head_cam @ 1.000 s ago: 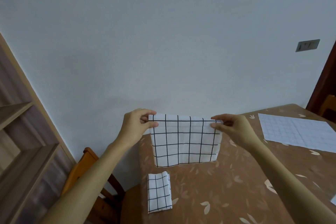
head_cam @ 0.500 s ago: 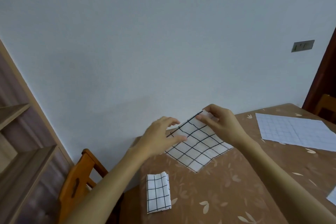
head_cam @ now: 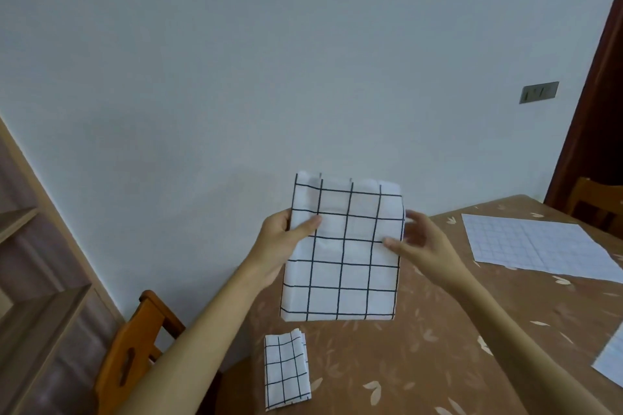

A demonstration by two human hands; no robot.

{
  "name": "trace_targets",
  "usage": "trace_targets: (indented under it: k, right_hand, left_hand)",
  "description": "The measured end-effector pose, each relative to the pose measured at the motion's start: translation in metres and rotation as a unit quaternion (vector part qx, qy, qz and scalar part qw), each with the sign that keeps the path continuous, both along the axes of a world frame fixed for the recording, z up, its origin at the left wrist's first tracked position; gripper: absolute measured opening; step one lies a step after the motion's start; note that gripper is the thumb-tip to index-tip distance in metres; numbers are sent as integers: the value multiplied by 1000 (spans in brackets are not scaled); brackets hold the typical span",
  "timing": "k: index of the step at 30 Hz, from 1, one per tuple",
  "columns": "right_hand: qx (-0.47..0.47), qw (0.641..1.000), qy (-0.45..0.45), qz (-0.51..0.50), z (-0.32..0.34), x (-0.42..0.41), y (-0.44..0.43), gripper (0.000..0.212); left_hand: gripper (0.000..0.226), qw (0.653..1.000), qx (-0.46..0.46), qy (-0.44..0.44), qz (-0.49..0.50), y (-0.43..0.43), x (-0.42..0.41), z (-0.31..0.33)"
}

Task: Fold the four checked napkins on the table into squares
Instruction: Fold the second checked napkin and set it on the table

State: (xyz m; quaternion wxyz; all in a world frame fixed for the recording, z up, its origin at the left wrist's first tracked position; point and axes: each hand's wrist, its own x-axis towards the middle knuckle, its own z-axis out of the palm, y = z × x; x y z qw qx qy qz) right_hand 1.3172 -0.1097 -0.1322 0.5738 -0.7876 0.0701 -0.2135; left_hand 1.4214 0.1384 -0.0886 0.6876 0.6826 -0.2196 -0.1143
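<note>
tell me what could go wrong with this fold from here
The napkin is held in the air, pinched firmly only by the left hand; the right hand looks loose and blurred, so the layers may slip apart. Its top edges already look uneven, so the square may come out crooked. Lowered carelessly, it could land on the folded napkin below.

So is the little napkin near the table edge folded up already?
Yes, folded. The small napkin lies on the table as a compact piece with layered edges showing along its right side.

Probably a home dining room: clothed table [head_cam: 438, 364], wooden chair [head_cam: 135, 347], shelving [head_cam: 40, 280].
</note>
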Motion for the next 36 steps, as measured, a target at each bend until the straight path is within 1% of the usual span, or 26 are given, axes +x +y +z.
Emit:
trace_targets:
  k: [1, 2, 4, 6, 10, 13, 15, 17, 20, 22, 24, 27, 32, 36]
  right_hand:
    - [30, 999, 12, 20, -5, -1, 1, 70]
    - [53, 997, 24, 41, -9, -2, 4, 67]
    - [102, 991, 28, 80, -13, -2, 13, 51]
    - [152, 983, 17, 103, -12, -2, 23, 37]
    - [198, 975, 4, 102, -2, 2, 40, 31]
    - [174, 982, 2, 72, 3, 10, 49, 26]
    - [153, 987, -8, 54, 4, 14, 52, 21]
    - [153, 987, -19, 47, 5, 14, 51, 19]
    - [143, 989, -23, 42, 6, 14, 46, 18]
    - [120, 992, -17, 45, 7, 14, 42, 20]
    - [103, 993, -10, 56, 8, 13, 41, 22]
    - [103, 992, -6, 68, 10, 12, 42, 24]
    - [104, 992, -19, 68, 14, 8, 47, 24]
    - [136, 988, -42, 55, 16, 8, 52, 20]
  left_hand:
    - [25, 999, -16, 27, -12, 2, 2, 1]
    - [29, 998, -26, 49, -21, 4, 4, 2]
    - [33, 996, -36, 79, -26, 4, 6, 4]
    - [31, 994, -46, 96, -21, 5, 6, 3]
    - [32, 990, -65, 126, -24, 5, 6, -1]
    - [30, 989, -51, 133, -35, 5, 4, -3]
    - [31, 991, -32, 119, -49, 6, 3, -4]
    - [33, 995, 18, 76, -64, 10, 2, -5]
    - [33, 989, 133, -11, -70, 18, 1, -9]
    - [29, 984, 161, -28, -70, 22, 1, -12]
    - [25, 985, 152, -21, -76, 23, 1, -12]
    - [28, 990, 119, -1, -80, 22, 1, -16]
    - [33, 993, 55, 59, -91, 13, -6, -16]
    - [36, 995, 41, 20, -91, 7, -13, -17]
